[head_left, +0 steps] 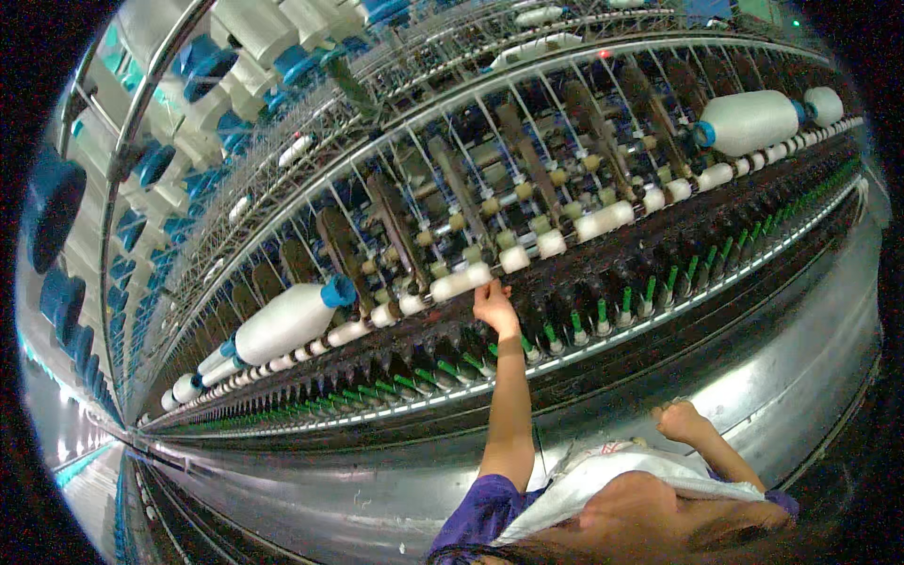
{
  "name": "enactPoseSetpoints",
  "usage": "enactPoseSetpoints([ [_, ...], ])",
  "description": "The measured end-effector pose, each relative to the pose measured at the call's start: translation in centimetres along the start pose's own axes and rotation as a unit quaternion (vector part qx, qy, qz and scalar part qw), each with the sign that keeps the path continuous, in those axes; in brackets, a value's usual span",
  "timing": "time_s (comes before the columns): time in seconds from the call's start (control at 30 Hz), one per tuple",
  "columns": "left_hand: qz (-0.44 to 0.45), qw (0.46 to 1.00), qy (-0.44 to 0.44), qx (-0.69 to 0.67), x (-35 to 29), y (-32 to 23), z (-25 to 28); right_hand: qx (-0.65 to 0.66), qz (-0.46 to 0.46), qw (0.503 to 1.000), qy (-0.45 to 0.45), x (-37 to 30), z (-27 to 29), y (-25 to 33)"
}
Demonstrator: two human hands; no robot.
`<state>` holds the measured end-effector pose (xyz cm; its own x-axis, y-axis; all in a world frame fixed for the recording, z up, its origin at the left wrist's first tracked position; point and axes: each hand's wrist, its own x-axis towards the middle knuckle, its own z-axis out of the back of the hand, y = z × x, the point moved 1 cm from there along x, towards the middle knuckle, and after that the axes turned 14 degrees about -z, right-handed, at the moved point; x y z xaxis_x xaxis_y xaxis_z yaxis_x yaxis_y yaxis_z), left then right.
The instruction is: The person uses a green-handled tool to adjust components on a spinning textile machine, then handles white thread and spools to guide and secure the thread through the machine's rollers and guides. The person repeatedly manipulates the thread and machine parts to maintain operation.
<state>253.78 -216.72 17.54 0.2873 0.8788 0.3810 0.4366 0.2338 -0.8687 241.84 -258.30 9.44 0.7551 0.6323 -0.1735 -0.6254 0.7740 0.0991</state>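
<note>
My left hand point(494, 308) reaches up to the row of white rollers on a long spinning frame. Its fingers are pinched together just below the end of a white roller point(461, 282); whatever they hold, if anything, is too small to make out. Beneath that hand runs a line of green spindles point(603, 312) on a pale rail. My right hand point(683, 421) is held lower, near my body, above the shiny metal panel. Its fingers are curled into a fist, and their inside is hidden.
Two large white yarn bobbins with blue ends lie along the rollers, a left bobbin point(287, 323) and a right bobbin point(750, 123). Dark bars point(457, 179) slant above the rollers. More blue-ended bobbins point(202, 68) hang at upper left. The metal panel point(377, 480) curves along the front.
</note>
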Motion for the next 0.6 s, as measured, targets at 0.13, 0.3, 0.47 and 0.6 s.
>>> enactPoseSetpoints([
  [0.13,-0.005,0.999,-0.025,0.036,0.0,-0.8,0.0,0.024,0.045,0.998,0.034,0.5,-0.6,0.0],
  [0.3,0.052,0.978,-0.126,-0.16,0.2,-1.7,-0.5,0.053,0.058,0.997,0.014,0.1,-1.7,0.6],
  [0.47,0.031,0.994,-0.004,-0.103,-1.3,0.3,2.2,0.108,0.053,0.992,0.037,-0.9,-1.6,2.2],
  [0.6,-0.078,0.966,0.228,0.091,-9.7,3.7,9.4,0.125,0.078,0.988,-0.041,-1.5,-0.8,3.9],
])
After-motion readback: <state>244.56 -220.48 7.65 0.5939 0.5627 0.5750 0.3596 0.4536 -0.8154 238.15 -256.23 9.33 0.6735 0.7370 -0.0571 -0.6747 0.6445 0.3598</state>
